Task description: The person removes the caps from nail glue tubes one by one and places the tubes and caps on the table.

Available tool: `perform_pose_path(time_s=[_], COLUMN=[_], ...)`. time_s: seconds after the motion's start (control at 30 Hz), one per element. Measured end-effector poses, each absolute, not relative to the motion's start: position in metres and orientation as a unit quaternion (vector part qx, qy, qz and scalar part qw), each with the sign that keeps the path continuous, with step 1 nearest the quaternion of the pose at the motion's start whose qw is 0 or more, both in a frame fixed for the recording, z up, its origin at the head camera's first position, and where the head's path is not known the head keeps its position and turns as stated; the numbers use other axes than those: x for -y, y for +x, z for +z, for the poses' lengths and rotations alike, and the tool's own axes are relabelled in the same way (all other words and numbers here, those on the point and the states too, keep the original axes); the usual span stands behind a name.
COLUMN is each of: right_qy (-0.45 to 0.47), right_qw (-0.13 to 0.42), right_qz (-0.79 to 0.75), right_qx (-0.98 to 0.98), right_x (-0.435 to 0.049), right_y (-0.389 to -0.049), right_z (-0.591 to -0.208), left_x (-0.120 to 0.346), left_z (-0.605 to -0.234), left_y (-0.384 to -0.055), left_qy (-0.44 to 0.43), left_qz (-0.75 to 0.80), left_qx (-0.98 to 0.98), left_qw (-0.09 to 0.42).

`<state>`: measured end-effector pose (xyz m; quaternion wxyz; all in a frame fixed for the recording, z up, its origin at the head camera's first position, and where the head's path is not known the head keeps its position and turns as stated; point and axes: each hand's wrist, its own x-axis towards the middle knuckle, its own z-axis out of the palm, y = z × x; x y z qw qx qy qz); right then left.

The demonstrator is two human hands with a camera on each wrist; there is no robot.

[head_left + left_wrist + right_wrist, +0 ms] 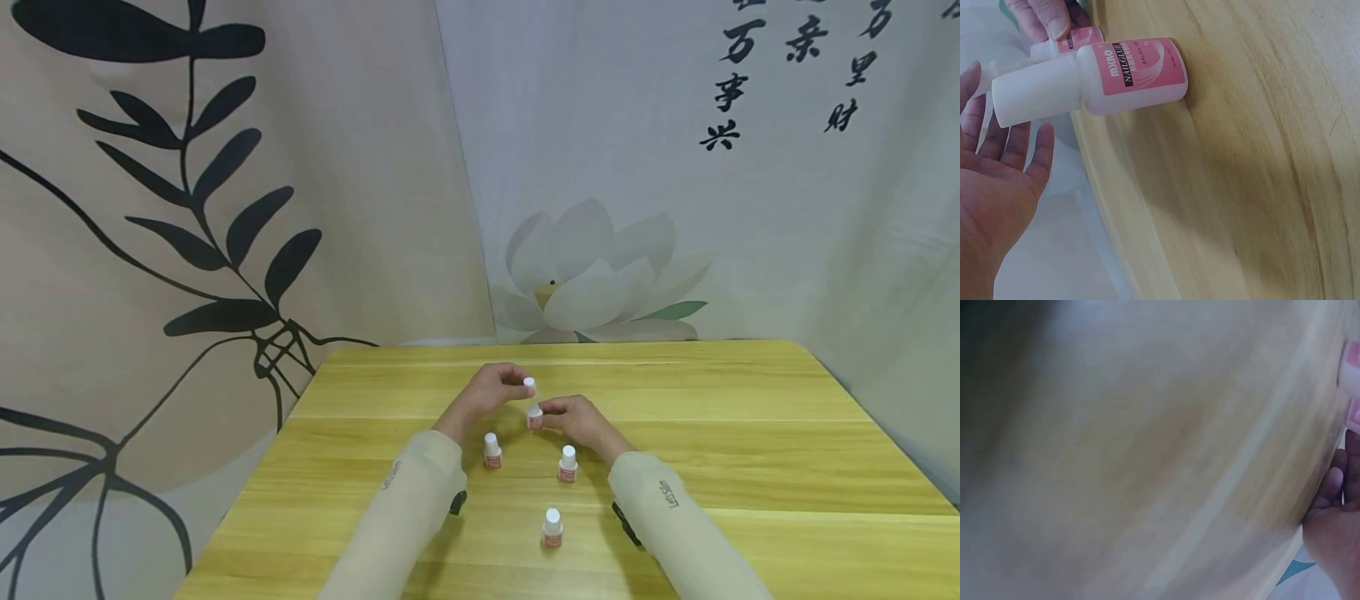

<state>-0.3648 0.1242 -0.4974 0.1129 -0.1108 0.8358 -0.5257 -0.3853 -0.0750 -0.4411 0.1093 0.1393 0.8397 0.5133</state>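
My left hand [495, 390] pinches a small white cap [529, 384] just above a nail glue bottle [535, 419]. That bottle has a pink label, and the fingers of my right hand [579, 417] hold it near the table. In the left wrist view, a capped nail glue bottle [1138, 72] stands large in front, partly covering the held bottle [1088, 36] and the cap. The right wrist view catches my right hand [1338, 534] and parts of two pink-labelled bottles at its right edge.
Three capped nail glue bottles stand upright on the wooden table [750, 433]: one bottle [492, 451] beside my left forearm, one bottle [567, 464] by my right wrist, and one bottle [552, 528] nearer the front. A printed curtain [375, 167] hangs behind the table.
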Motion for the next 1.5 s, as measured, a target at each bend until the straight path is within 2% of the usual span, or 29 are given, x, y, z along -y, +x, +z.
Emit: perform_pose_path(time_s=[0.73,1.5], right_qy=[-0.102,-0.093], right_qw=[0.112,0.125], right_qz=[-0.519,-0.528], right_qx=[-0.841,-0.835], right_x=[-0.124,-0.124], right_y=[-0.365,-0.364], right_z=[-0.498,-0.498], left_x=[0.079,0.086], left_z=[-0.432,-0.439], left_y=[-0.386,-0.384], left_qy=[0.136,0.136], left_qz=[0.506,0.53], left_qx=[-0.846,-0.833], left_qw=[0.095,0.074])
